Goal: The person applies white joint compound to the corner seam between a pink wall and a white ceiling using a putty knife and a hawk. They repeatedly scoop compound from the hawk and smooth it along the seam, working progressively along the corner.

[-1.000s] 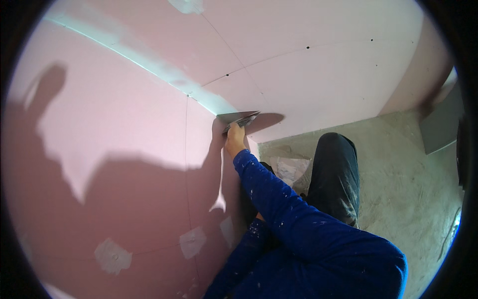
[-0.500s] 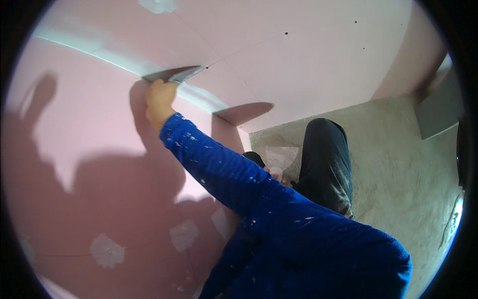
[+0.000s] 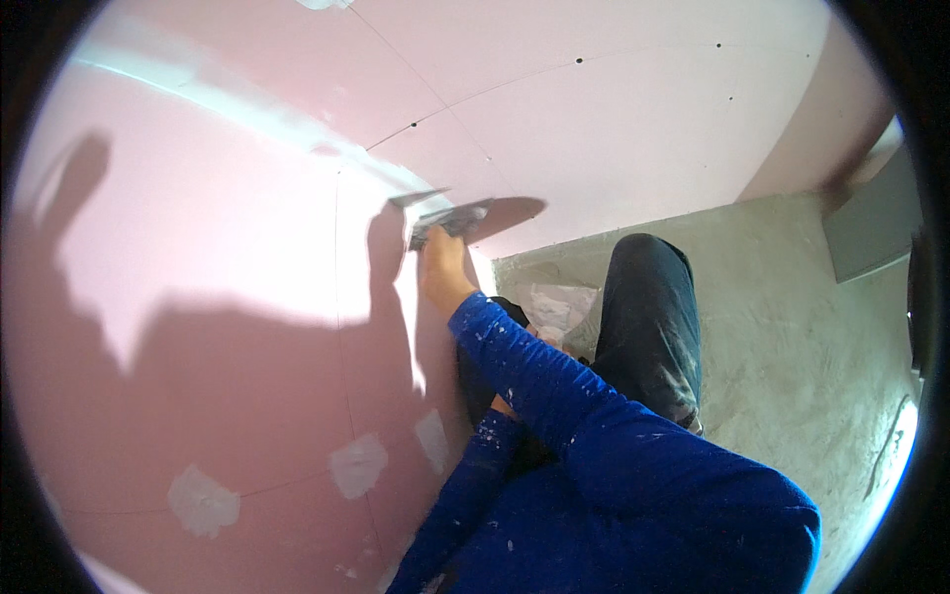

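Scraper [image 3: 460, 218] sits at the low end of the pale corner seam [image 3: 247, 114], blurred; touching or just off, we can't tell. Right hand [image 3: 441, 263]: fingers curled round it. Left hand [image 3: 505, 407] mostly behind the right sleeve [image 3: 554, 386]; its grip we can't tell. Risk, we'd say: a tilted blade, pressed unevenly, gouging the pink board [image 3: 247, 228] or ridging the seam. Floor [image 3: 782, 297] and knee [image 3: 648, 287] crowd the low side; wider room runs up the seam.
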`<state>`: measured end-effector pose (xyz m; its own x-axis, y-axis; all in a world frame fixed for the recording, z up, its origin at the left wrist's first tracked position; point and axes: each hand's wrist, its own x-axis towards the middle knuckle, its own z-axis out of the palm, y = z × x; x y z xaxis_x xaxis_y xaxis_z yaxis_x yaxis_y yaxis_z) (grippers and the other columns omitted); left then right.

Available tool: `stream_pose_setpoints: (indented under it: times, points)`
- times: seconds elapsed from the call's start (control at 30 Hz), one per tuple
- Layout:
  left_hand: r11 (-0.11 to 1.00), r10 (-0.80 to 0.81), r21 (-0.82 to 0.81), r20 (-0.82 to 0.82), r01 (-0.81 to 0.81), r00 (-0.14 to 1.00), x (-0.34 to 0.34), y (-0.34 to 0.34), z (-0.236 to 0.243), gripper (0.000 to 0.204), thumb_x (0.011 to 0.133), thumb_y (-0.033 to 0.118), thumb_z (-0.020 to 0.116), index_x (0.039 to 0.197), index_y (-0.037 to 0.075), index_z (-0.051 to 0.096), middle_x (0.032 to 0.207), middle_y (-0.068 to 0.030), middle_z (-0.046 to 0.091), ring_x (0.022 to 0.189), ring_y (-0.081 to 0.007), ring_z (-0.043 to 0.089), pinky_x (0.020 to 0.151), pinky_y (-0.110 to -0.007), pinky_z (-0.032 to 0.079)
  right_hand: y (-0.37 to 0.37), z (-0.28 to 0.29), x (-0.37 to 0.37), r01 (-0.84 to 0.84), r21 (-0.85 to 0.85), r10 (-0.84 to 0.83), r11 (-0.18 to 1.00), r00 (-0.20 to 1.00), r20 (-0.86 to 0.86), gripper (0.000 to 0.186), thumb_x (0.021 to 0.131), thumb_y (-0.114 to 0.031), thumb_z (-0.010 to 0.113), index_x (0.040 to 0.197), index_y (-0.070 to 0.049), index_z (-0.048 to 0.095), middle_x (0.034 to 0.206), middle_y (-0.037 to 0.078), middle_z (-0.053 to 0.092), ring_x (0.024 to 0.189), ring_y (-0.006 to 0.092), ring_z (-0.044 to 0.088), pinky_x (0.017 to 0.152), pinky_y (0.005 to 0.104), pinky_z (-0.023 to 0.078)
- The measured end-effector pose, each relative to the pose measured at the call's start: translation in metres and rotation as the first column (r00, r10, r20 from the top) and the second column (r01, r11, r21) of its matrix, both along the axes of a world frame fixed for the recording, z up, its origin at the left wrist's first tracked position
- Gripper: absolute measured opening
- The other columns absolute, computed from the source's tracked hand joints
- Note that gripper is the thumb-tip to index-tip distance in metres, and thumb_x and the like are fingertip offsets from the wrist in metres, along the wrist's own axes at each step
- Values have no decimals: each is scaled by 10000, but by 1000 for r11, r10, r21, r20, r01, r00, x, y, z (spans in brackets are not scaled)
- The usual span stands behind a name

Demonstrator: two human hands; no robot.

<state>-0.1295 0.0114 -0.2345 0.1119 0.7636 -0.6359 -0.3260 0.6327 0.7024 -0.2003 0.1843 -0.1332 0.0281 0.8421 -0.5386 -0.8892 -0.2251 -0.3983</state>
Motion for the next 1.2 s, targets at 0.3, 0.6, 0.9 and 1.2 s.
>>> stream_pose_setpoints:
  times: [0.3,0.6,0.9,1.2]
  points:
    - [1000,1,-12,-2,-1,1000,-5,-7,7,462,962,154,549,1400,72,429,939,-125,629,712,-194,646,520,-284,537,54,-90,-43,48,3,-48,999,999,-20,412,893,-43,465,1295,1,545,1158,96,627,1021,228,599,895,356,483]
    - [1000,-11,9,1,11,1000,-2,-3,10,457,961,172,556,1388,59,436,941,-119,625,724,-189,642,526,-282,534,64,-40,-40,44,35,-44,998,999,2,548,863,-66,520,1389,46,412,1099,137,627,946,243,615,842,361,508]
    - [1000,-5,15,-2,5,1000,-3,-14,14,455,961,191,564,1375,46,444,943,-112,620,736,-184,638,532,-279,530,59,137,-62,-5,65,-13,998,965,263,797,910,-128,540,1523,146,110,1375,428,475,1250,513,531,1079,460,435]
    - [998,13,68,20,-14,1000,-11,-27,24,455,960,209,572,1363,34,452,945,-105,615,748,-179,634,537,-276,527,54,252,-72,108,310,-152,944,981,119,642,928,-104,494,1459,160,249,1351,439,469,1273,516,503,1060,464,431]
